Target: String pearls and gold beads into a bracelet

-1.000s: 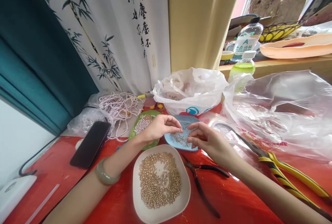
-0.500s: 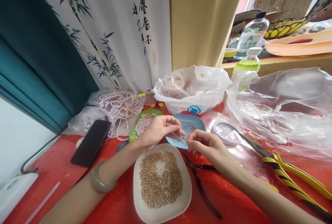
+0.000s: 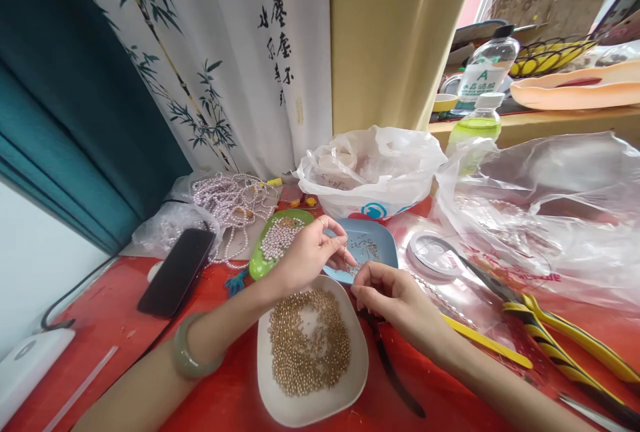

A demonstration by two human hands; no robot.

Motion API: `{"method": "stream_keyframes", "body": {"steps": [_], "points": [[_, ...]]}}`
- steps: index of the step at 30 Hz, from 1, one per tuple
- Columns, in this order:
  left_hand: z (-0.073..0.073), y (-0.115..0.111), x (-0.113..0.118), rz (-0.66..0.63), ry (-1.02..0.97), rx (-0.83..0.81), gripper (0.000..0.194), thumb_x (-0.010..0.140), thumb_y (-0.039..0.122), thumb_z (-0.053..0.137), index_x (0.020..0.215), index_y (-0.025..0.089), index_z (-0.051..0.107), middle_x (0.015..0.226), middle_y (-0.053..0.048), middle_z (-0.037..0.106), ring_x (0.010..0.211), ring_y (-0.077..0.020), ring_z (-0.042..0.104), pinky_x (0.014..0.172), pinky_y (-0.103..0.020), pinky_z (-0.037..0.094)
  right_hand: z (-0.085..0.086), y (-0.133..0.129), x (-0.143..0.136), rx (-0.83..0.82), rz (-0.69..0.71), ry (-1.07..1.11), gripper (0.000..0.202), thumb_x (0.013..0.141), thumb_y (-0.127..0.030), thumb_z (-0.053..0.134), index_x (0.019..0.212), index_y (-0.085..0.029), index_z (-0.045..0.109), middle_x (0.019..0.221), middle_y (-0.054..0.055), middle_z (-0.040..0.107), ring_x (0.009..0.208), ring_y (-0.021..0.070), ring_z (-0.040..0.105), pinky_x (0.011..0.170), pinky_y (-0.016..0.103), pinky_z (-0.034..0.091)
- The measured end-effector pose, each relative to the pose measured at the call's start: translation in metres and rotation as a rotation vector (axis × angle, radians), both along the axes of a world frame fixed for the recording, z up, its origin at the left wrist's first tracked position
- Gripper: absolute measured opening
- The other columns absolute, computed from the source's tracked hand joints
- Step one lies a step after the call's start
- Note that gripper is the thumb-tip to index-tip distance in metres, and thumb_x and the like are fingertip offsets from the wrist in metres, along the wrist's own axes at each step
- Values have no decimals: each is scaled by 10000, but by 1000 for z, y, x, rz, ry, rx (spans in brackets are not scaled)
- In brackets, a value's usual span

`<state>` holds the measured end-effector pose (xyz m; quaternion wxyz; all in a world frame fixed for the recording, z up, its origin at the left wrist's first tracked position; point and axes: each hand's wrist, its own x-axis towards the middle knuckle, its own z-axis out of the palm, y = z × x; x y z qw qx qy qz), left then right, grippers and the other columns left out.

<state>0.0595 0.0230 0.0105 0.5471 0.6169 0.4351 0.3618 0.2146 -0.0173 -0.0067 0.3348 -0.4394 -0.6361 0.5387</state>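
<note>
My left hand (image 3: 317, 245), with a jade-like bangle (image 3: 193, 347) on the wrist, is closed in a pinch over the near edge of a blue tray (image 3: 384, 239). A thin, silvery strand (image 3: 346, 256) hangs at its fingertips; its details are too small to tell. Small metal pieces (image 3: 367, 245) lie scattered in the tray. Just to the right, my right hand (image 3: 383, 289) is closed too, thumb against forefinger, and what it pinches is hidden. Below both hands stands a cream dish (image 3: 311, 412) with gold beads (image 3: 310, 345).
Black-handled pliers (image 3: 395, 372) lie partly under my right hand. Yellow-and-black pliers (image 3: 545, 332) and a yellow strip (image 3: 490, 342) lie at right. A green dish (image 3: 257, 265) of pink beads, a phone (image 3: 177, 274), bead strands (image 3: 233, 199) and plastic bags (image 3: 373, 179) surround the work area.
My right hand has moved slightly left and down, closer to the cream dish. The left hand has shifted slightly, still pinching. More of the blue tray and the yellow strip shows.
</note>
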Motion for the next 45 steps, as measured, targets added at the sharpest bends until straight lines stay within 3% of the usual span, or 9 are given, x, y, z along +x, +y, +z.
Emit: {"method": "stream_keyframes", "body": {"steps": [21, 45], "points": [[8, -4, 4, -3, -30, -68, 68, 823, 176, 450, 785, 165, 395, 638, -32, 663, 604, -133, 640, 577, -250, 489, -3, 0, 1, -65, -43, 105, 84, 657, -152, 445, 574, -169, 441, 500, -64, 415, 450, 52, 331, 426, 191, 253], [2, -6, 3, -85, -88, 28, 157, 822, 305, 473, 824, 159, 416, 663, -37, 638, 643, -135, 620, 634, -278, 482, 4, 8, 4, -251, -49, 126, 107, 615, -241, 481, 548, -170, 436, 447, -54, 453, 401, 53, 354, 421, 201, 247]]}}
